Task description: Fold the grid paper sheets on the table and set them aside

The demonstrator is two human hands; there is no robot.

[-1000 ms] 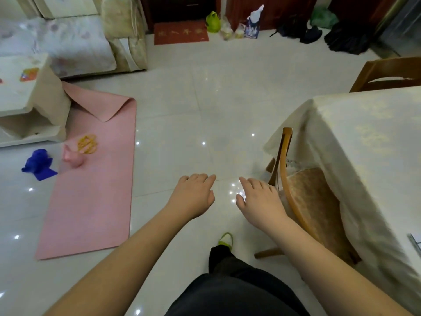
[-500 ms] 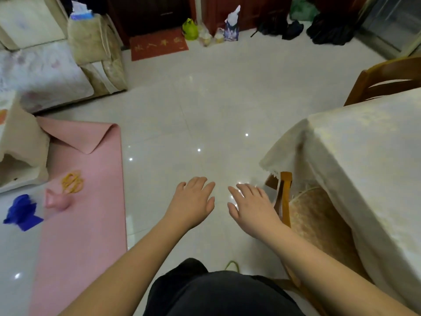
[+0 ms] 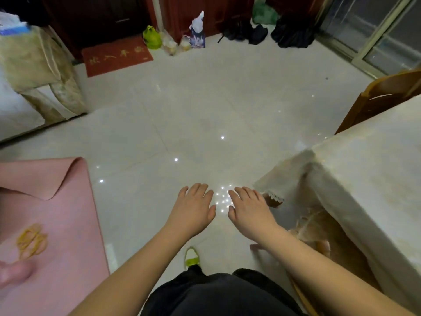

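Above the floor [image 3: 193, 115], left hand [image 3: 192, 210] and right hand [image 3: 249, 213], fingers straight, empty.

Table [image 3: 369, 169] at right, cream cloth draped over corner; grid paper unseen.

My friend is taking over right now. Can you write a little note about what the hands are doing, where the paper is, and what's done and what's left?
Left hand: open, palm down, holding nothing, out over the floor.
Right hand: open, holding nothing, beside the left one, near the corner of the table.
Grid paper: no sheets in view; the visible part of the tablecloth shows none.
Done: nothing can be seen as folded or set aside.
Left: face the table, find the sheets, fold each, set them aside.
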